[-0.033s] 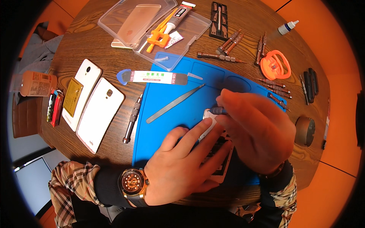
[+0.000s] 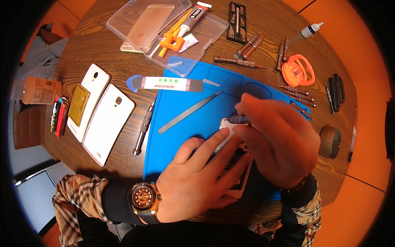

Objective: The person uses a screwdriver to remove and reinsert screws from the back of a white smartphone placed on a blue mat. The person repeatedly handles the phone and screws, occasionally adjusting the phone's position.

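A white phone with its inside exposed (image 2: 226,124) lies on the blue work mat (image 2: 185,108), largely covered by my hands. My left hand (image 2: 193,177) rests across it from the left with the fingers spread, pressing it down. The index fingertip lies near the phone's upper corner. In my right hand (image 2: 284,140) a dark precision screwdriver (image 2: 236,119) is pinched between thumb and fingers. It lies slanted, with its end at the phone's top corner; whether it touches a screw I cannot tell. Past the left hand, a flat grey metal pry tool (image 2: 189,112) sits on the mat.
Left of the mat are a loose screwdriver (image 2: 144,129), a white phone back cover (image 2: 109,123) and a yellow battery (image 2: 78,105) on another phone part. At the back stands a clear plastic box (image 2: 212,35). An orange suction cup (image 2: 297,71) and several screwdrivers (image 2: 236,62) lie to the right.
My right hand has shifted very slightly, its fingertips a little to the right and the screwdriver turned a bit. The left hand and the phone stay where they were.
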{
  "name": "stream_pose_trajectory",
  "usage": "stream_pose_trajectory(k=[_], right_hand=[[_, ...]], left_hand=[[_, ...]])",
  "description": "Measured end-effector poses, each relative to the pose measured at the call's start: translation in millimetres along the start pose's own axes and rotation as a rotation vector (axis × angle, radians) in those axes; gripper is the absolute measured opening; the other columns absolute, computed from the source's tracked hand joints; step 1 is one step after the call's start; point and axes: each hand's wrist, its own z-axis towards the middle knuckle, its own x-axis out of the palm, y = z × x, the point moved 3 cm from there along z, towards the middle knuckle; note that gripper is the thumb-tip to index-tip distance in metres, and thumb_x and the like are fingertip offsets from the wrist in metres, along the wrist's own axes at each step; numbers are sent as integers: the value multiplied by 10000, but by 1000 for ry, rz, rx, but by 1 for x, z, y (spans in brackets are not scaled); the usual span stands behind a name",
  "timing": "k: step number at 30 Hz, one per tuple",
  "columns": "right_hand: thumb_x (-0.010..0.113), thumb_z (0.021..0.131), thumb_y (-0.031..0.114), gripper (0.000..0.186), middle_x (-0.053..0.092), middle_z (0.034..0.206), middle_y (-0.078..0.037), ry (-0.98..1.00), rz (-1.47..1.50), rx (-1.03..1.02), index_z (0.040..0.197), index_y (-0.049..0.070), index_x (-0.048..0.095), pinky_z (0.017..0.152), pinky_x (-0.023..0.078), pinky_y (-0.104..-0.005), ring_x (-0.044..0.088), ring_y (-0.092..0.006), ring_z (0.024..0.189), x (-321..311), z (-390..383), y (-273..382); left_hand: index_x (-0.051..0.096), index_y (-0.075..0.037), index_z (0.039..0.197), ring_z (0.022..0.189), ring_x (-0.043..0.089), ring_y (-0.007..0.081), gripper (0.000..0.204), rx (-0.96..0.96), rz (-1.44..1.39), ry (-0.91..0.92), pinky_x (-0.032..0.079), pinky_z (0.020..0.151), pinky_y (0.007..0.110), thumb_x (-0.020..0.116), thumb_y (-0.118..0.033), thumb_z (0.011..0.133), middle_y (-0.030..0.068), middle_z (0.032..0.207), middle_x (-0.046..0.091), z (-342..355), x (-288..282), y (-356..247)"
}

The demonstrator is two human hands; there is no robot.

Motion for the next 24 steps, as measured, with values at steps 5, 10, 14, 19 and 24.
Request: stream_pose_trajectory(k=[5, 10, 14, 19, 24], right_hand=[[799, 939, -96, 480, 823, 1148, -244, -84, 60, 23, 1411, -85, 711, 851, 671, -395, 832, -316, 980, 6, -2, -3], [757, 957, -121, 492, 819, 1165, -244, -78, 8, -19, 1443, -82, 689, 867, 675, -397, 829, -314, 997, 3, -5, -5], [778, 950, -114, 487, 817, 1160, -239, -79, 38, 21, 1430, -80, 699, 866, 677, -401, 827, -313, 993, 7, -4, -5], [784, 940, -112, 502, 819, 1159, -240, -59, 28, -7, 1433, -78, 696, 860, 675, -401, 830, -316, 991, 6, -3, -2], [823, 919, -90, 494, 821, 1156, -242, -76, 22, 27, 1403, -66, 721, 854, 672, -395, 832, -318, 992, 6, -3, -2]], left_hand=[[717, -156, 1486, 1532, 508, 342, 760, -1, 11, -5, 463, 1102, 463, 865, -475, 813, 163, 1595, 617, 0, 1, 0], [706, -159, 1497, 1536, 504, 344, 761, -3, 25, 8, 454, 1112, 464, 852, -497, 831, 166, 1610, 607, 0, 1, 0], [697, -160, 1505, 1537, 506, 349, 769, 11, 29, 16, 454, 1108, 465, 848, -507, 835, 167, 1607, 606, 0, 1, 1], [696, -156, 1504, 1539, 505, 349, 768, 10, 16, 19, 456, 1106, 467, 849, -506, 836, 173, 1612, 601, -1, 0, 1], [698, -151, 1501, 1538, 504, 349, 778, 10, 19, 8, 459, 1104, 466, 852, -504, 825, 177, 1611, 603, -1, 1, 1]])
